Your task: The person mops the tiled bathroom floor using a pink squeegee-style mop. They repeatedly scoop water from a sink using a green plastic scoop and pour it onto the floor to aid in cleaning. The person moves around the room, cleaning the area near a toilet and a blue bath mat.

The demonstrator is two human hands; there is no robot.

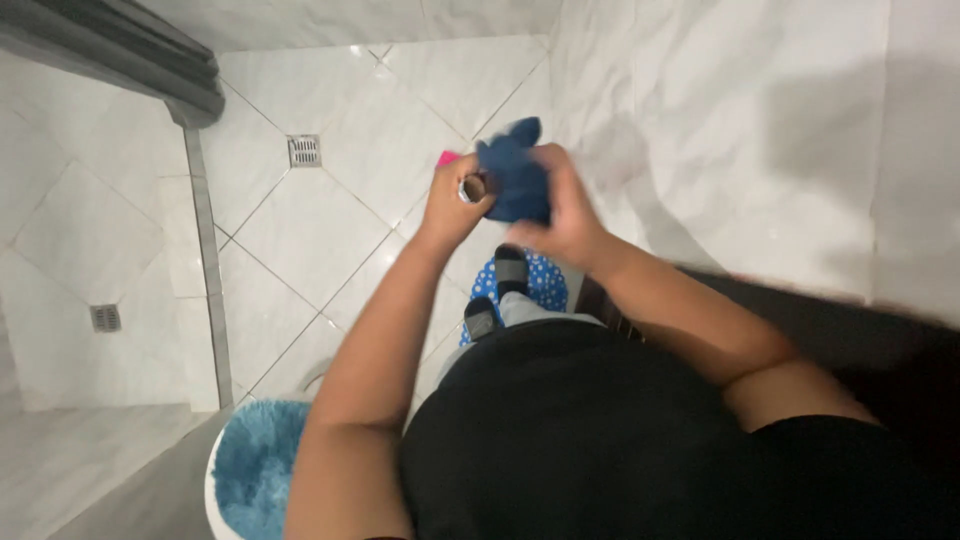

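My left hand (455, 205) is closed around a small round metal piece (472, 189), its open end facing up. My right hand (562, 215) presses a dark blue cloth (515, 175) against that piece. Both hands are raised in front of my chest, above the white tiled floor (320, 200). A bit of a pink thing (448, 157) shows just behind my left hand; the rest of it is hidden.
My feet in dark sandals (498, 290) stand on a blue dotted mat (545, 280). A blue fluffy cover on a white round fixture (255, 465) is at lower left. Two floor drains (304, 150) (105, 318), a low tiled curb (205, 270), a white wall (760, 130) on the right.
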